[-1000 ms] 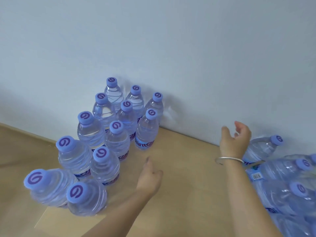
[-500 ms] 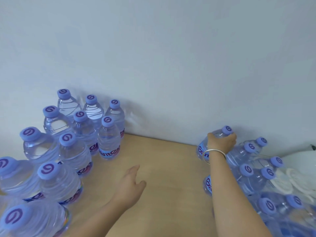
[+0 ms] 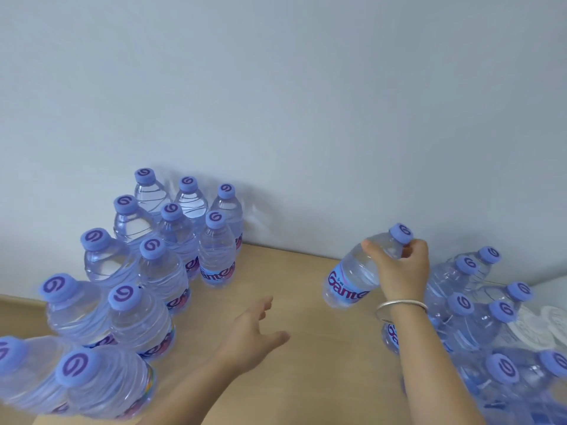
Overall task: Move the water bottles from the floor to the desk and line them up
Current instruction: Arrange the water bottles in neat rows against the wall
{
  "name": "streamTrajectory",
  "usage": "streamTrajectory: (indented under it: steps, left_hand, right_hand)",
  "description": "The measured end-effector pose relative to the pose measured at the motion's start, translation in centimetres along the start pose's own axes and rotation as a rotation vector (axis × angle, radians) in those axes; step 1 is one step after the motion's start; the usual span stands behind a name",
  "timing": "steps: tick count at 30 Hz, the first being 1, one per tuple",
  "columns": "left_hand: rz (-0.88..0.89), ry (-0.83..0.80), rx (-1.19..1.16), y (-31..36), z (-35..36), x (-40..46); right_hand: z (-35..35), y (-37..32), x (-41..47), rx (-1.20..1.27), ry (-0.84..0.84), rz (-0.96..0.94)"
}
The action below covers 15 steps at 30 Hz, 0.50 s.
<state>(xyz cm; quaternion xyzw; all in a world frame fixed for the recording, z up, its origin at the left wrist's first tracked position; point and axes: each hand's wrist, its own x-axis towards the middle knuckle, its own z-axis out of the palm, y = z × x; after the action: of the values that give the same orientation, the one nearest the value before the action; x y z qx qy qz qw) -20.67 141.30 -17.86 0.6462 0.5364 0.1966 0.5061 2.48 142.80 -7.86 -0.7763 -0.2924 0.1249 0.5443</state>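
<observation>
- Clear plastic water bottle with a purple cap [image 3: 356,271] was gripped at its neck by the right hand [image 3: 399,271], tilted above the light wooden desk [image 3: 300,302].
- Left hand [image 3: 251,329] was held apart, fingers spread, empty.
- Standing rows of matching bottles [image 3: 147,271] were lined up at left.

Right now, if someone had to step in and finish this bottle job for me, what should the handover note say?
Right hand: grips one tilted water bottle near its neck, lifted above the desk.
Left hand: open, holding nothing, over the bare middle of the desk.
Done: a block of upright bottles stands in rows on the left, running back to the wall.
Left: place the held bottle at the end of a row, probably beside the front right one. Then bring over the bunched bottles on the right; whether those rest on the desk or lower cannot be told.
</observation>
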Motion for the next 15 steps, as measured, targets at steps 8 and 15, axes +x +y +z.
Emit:
streamTrajectory:
  steps: [8, 15]
  left_hand:
    - [0.132, -0.114, -0.646, 3.4, -4.0, -5.0]
    - [0.020, -0.303, -0.779, 0.7, -5.7, -8.4]
  right_hand:
    - [0.7, -6.7, -7.5, 0.373, -0.528, -0.020]
    - [2.3, -7.1, -10.7, 0.206, -0.868, 0.010]
